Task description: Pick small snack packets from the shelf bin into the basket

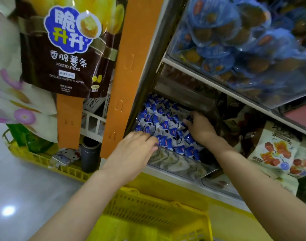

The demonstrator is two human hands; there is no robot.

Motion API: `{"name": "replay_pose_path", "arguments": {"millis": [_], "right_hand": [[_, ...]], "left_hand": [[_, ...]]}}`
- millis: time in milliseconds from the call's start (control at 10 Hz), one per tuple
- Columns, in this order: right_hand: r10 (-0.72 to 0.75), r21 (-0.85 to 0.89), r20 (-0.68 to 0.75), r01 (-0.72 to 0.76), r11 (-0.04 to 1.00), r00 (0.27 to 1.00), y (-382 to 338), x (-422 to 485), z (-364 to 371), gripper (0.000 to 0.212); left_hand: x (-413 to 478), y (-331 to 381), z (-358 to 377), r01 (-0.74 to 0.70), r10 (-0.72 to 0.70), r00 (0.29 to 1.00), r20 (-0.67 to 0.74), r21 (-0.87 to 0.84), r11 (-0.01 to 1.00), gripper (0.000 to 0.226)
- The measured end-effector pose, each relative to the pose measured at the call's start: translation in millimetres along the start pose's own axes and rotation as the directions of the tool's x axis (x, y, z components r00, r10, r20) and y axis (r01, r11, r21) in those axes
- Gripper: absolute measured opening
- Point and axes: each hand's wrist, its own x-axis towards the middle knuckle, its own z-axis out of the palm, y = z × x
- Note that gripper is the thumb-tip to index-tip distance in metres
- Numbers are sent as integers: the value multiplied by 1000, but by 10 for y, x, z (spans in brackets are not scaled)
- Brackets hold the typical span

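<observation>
The shelf [166, 173] carries a clear bin [174, 162] heaped with blue-and-white packets [159, 122]. The yellow basket [148, 206] sits below the bin, on the person's side. Both hands are in the heap. The left hand [134, 152] is at the front-left lip, nearer the basket, and the right hand [200, 127] is deeper on the right. The fingers [148, 136] of both curl down into the packets with tips buried, so I cannot tell if either grasps one.
</observation>
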Motion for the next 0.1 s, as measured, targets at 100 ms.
{"name": "replay_pose_path", "arguments": {"millis": [100], "right_hand": [[-151,349,-217,221,911,964,-58,-614,-338,33]], "left_hand": [[-174,108,-271,85,-109,988,-113,-198,977,37]]}}
